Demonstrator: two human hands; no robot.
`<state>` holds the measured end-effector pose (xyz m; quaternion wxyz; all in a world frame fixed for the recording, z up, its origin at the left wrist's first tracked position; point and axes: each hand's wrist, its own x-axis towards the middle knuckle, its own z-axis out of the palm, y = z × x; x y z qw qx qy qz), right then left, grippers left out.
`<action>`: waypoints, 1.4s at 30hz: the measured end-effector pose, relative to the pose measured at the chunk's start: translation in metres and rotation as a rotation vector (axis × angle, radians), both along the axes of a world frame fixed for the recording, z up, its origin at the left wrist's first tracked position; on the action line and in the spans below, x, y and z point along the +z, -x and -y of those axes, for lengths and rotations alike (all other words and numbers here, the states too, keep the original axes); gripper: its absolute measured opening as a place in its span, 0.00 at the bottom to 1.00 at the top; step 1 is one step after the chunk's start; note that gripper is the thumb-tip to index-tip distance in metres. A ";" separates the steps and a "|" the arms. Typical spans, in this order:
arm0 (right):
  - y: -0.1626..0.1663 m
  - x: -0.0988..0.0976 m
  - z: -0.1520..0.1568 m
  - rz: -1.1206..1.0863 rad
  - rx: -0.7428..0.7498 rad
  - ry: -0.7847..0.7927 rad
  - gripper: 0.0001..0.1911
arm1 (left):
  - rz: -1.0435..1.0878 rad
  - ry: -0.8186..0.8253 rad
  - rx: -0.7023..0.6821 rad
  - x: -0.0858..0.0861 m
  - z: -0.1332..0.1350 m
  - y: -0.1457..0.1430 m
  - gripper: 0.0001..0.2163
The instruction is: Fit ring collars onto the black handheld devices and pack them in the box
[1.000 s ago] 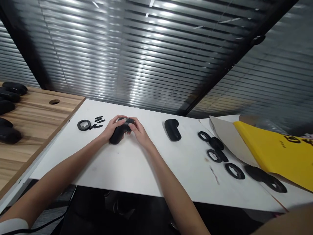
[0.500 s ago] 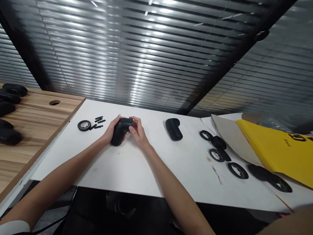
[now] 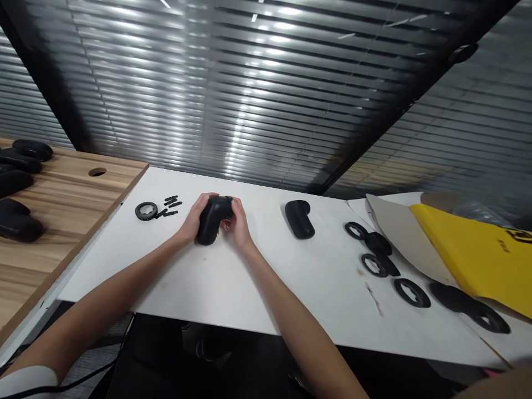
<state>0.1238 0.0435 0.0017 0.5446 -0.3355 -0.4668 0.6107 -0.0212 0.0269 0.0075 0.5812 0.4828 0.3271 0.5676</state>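
Note:
Between my hands, above the white tabletop, is a black, curved, elbow-shaped housing. My left hand is wrapped round its left side. At its upper right end, the fingers of my right hand close on it, with the thumb at the edge. The ring seen at that end earlier is now mostly hidden by the hand. A black ring lies left of my hands, beside several small black strips. Another black elbow-shaped housing rests on the table to the right.
More black rings and black rounded pieces lie at the right, near a yellow bag and grey card. Several black housings sit on the wooden table at left. Metal blinds stand behind.
The held housing has been turned so its ringed end faces away more. My right fingers have closed in round that end. The whole view has shifted slightly.

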 end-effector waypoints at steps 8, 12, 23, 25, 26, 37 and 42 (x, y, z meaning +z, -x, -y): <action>-0.013 0.006 -0.015 -0.253 -0.102 0.199 0.27 | 0.089 0.229 -0.309 -0.002 -0.001 -0.008 0.37; -0.014 0.010 -0.012 -0.221 -0.105 0.140 0.31 | 0.061 0.261 -0.260 -0.004 0.000 -0.014 0.37; -0.009 0.018 -0.006 -0.203 -0.049 0.171 0.38 | 0.017 0.247 -0.078 0.005 0.010 -0.019 0.40; -0.008 0.018 -0.005 -0.216 -0.055 0.190 0.35 | 0.011 0.233 -0.077 0.004 0.010 -0.019 0.39; -0.007 0.018 -0.005 -0.224 -0.059 0.202 0.34 | 0.011 0.227 -0.077 0.004 0.010 -0.018 0.39; -0.010 0.008 -0.009 -0.292 -0.068 0.214 0.26 | -0.030 0.168 -0.091 -0.002 0.009 -0.014 0.33; -0.015 -0.001 -0.017 -0.189 -0.110 0.214 0.31 | -0.108 0.122 -0.080 -0.003 0.010 -0.016 0.34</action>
